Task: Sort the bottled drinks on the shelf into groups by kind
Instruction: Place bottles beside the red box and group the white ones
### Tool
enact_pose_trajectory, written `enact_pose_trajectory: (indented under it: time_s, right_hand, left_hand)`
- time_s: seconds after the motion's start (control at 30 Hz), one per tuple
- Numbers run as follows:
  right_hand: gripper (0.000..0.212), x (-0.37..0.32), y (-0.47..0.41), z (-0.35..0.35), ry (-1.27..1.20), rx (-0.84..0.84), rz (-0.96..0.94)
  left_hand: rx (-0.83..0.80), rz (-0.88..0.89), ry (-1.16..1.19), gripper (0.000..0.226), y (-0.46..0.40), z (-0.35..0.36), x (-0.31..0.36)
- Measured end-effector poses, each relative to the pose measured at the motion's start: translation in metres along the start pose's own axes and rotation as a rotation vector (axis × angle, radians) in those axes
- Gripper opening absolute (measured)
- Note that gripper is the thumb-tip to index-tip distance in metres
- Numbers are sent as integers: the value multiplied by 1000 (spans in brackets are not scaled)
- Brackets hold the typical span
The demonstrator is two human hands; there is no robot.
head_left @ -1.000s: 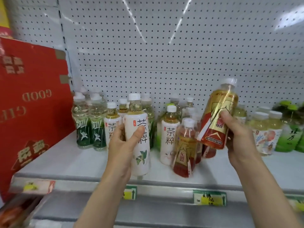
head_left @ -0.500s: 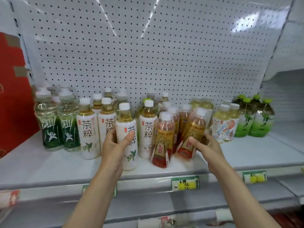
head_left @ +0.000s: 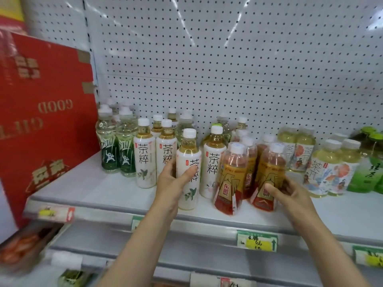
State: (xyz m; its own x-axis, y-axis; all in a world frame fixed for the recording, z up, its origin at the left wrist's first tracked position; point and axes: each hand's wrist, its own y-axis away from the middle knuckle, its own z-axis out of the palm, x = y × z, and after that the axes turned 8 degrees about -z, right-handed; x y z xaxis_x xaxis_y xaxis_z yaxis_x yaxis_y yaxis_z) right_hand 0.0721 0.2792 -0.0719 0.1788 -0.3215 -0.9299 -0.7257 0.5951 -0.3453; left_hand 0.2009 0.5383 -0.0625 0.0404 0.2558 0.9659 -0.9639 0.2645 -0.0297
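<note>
— Head view: what do the hands hold?
— Left hand (head_left: 173,183) wraps the white-labelled tea bottle (head_left: 189,172) standing at the shelf (head_left: 99,189) front. Right hand (head_left: 290,193) clasps the upright red-and-gold bottle (head_left: 268,179), just right of its twin (head_left: 231,179).

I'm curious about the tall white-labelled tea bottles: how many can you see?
4 clearly: two at the left, one held by the left hand, one right of it. White caps behind suggest more, partly hidden.
</note>
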Motion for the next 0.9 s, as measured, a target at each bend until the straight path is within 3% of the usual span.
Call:
enact_pose_trajectory:
  time_s: [0.13, 0.27, 0.47, 0.6, 0.67, 0.77, 0.83, 0.9]
  right_hand:
    - [66, -44, 7, 18, 3, 257, -145]
    - [46, -99, 13, 57, -61, 447, -383]
    - [35, -132, 26, 148, -130, 240, -443]
    - [66, -126, 32, 218, -36, -70, -370]
    - [76, -122, 31, 237, 63, -126, -337]
    - [55, -119, 27, 257, 183, -120, -321]
    - [43, -119, 26, 262, 226, -127, -311]
    - [34, -124, 26, 262, 240, -129, -292]
  left_hand:
    - [10, 16, -19, 58, -3, -16, 4]
    - [23, 28, -35, 62, -8, -50, 12]
    - [56, 68, -21, 78, -20, -108, 21]
    - [-16, 111, -107, 63, -28, -115, 19]
    - [-103, 142, -166, 55, -33, -114, 21]
    - [-182, 184, -294, 64, -39, -133, 24]
    - [-53, 244, -327, 62, -45, -153, 30]
    - [209, 278, -261, 55, -60, -176, 44]
